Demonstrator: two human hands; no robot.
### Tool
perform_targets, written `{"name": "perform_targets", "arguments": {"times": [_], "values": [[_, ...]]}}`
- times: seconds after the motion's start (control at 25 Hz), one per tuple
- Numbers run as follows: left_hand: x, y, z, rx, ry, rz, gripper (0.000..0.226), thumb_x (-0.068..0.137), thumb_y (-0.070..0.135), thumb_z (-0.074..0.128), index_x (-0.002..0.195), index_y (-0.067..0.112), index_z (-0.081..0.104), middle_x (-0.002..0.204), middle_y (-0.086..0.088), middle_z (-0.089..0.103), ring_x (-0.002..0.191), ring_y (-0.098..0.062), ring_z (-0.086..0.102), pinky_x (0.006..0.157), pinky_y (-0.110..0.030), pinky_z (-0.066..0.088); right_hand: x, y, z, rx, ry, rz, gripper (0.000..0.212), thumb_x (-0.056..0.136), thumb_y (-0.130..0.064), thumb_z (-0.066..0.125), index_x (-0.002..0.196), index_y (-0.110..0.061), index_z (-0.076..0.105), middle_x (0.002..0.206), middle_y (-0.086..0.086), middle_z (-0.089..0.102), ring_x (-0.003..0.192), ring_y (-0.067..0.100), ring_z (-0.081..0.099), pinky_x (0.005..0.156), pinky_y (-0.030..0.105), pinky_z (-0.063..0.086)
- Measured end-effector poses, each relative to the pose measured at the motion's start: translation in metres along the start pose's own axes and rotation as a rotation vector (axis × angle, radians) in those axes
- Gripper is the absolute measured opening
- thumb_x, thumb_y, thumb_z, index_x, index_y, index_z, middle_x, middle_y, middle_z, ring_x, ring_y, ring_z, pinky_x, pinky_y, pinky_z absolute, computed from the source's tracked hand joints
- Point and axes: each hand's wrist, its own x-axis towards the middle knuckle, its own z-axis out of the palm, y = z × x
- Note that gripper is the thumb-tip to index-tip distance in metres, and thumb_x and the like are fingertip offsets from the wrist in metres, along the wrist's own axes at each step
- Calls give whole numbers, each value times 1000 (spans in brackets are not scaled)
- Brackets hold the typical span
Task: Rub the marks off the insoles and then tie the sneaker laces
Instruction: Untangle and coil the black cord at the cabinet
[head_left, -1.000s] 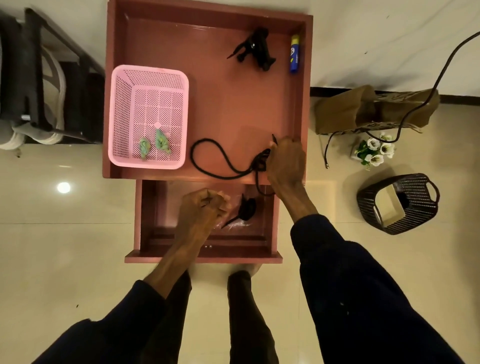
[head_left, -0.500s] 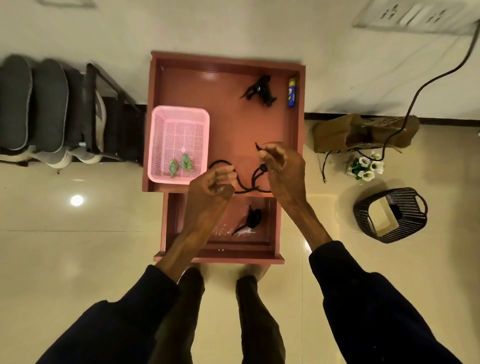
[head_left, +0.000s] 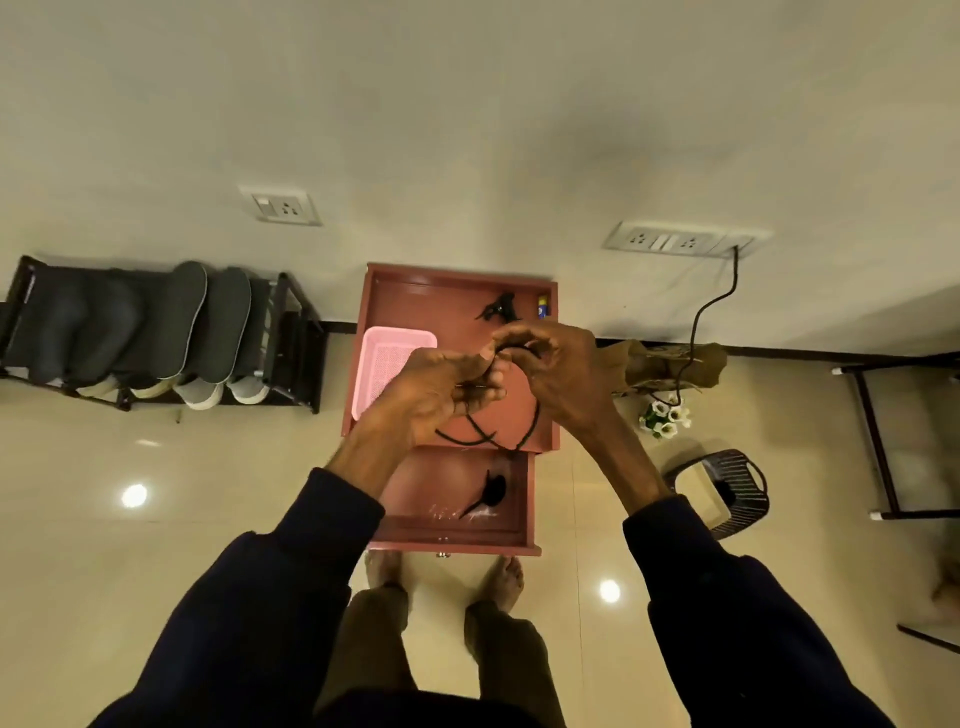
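From the head camera, both hands are raised together above the reddish, raised-rim tabletop (head_left: 447, 306). The left hand (head_left: 441, 387) has its grip curled and pinches a thin black shoelace (head_left: 462, 441); the right hand (head_left: 563, 371) pinches the same cord in bent fingers. Below both grips the round, limp lace hangs in crossing loops. A pink plastic mesh basket (head_left: 400, 345) sits just left. Flat dark-grey insoles (head_left: 189, 312) with rounded ends lean on a black shoe rack (head_left: 298, 343).
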Motion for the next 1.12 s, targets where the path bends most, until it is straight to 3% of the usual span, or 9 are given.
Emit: {"name": "perform_targets", "arguments": {"times": [0.16, 0.24, 0.36, 0.48, 0.56, 0.68, 0.84, 0.96, 1.12], "values": [[-48, 53, 1, -266, -219, 58, 17, 91, 16, 63, 85, 7, 76, 79, -4, 69, 90, -26, 73, 74, -30, 61, -5, -40, -25, 177, 49, 60, 16, 97, -10, 68, 109, -8, 77, 87, 6, 76, 74, 25, 69, 71, 30, 54], [-71, 78, -2, -261, -336, 54, 19, 97, 13, 56, 101, 2, 71, 89, -9, 72, 104, -33, 71, 82, -36, 61, -6, -59, -39, 154, 57, 26, 21, 101, -9, 61, 116, -5, 75, 91, 15, 76, 83, 33, 70, 72, 37, 55], [-95, 100, -1, -22, -427, 13, 50, 109, 31, 40, 132, -11, 56, 126, -30, 65, 126, -43, 60, 102, -47, 54, -3, -95, -52, -8, -57, -86, 28, 104, -6, 50, 120, -7, 73, 98, 16, 75, 92, 32, 71, 81, 44, 56], [-108, 114, 6, 10, -478, -97, 79, 107, 56, 29, 142, -13, 47, 142, -36, 51, 136, -45, 50, 117, -51, 39, 4, -129, -60, -66, -124, -114, 29, 104, -3, 49, 119, -6, 73, 102, 2, 76, 96, 8, 71, 83, 29, 56], [-112, 121, 8, -15, -471, -135, 80, 105, 56, 29, 141, -12, 49, 142, -36, 51, 136, -45, 50, 120, -51, 32, 8, -142, -66, -85, -129, -134, 29, 103, 4, 49, 120, 0, 71, 91, -4, 72, 85, -3, 66, 83, 13, 47], [-115, 127, 2, 136, -282, -34, 62, 99, 34, 31, 130, -9, 62, 131, -29, 64, 125, -40, 62, 120, -50, 35, 8, -152, -75, -188, -103, -246, 38, 99, 13, 46, 124, -5, 70, 88, 11, 71, 81, 10, 64, 86, 6, 42], [-116, 125, -6, 336, -85, 15, 53, 90, 23, 33, 115, -4, 72, 113, -19, 75, 108, -34, 72, 112, -48, 45, 12, -151, -78, -244, -167, -279, 54, 96, 17, 40, 129, -15, 68, 80, 8, 66, 84, 30, 66, 88, 26, 52], [-111, 116, -6, 438, 85, 199, 44, 101, 31, 41, 108, 5, 76, 105, -9, 78, 106, -30, 72, 109, -50, 48, 16, -156, -72, -293, -239, -291, 40, 104, 0, 43, 125, -23, 68, 93, 8, 71, 90, 29, 69, 87, 49, 56], [-108, 112, -6, 213, -170, 128, 65, 109, 49, 31, 120, -3, 68, 119, -22, 72, 115, -34, 69, 108, -48, 49, 22, -166, -65, -386, -281, -340, 29, 103, -9, 51, 125, -15, 69, 110, 5, 72, 100, 23, 68, 86, 48, 57]]}}
